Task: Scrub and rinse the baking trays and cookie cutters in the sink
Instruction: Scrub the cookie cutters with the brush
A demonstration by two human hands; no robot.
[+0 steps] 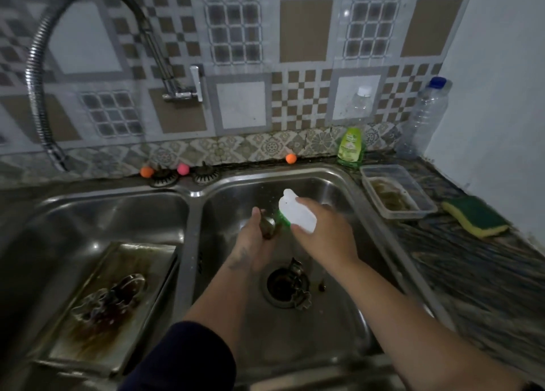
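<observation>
Green soap bottle (351,147), two clear bottles (424,119), plastic container (396,191), yellow-green sponge (474,220) on right counter.

Support: dark, streaked stone countertop (460,261) holding a stainless-steel double-bowl sink (194,196).
Back edge: green dish-soap pouch (350,147), small clear plastic bottle with white cap (360,104), tall clear plastic bottle with blue cap (424,119).
Right of sink: clear rectangular plastic container (396,191) with brownish residue; beside it a yellow-and-green sponge (474,220).
Left bowl: stained metal baking tray (118,302), tilted, with dirty metal cookie cutters (112,297) on it.
Right bowl: more metal cutters (298,284) at the drain.
</observation>
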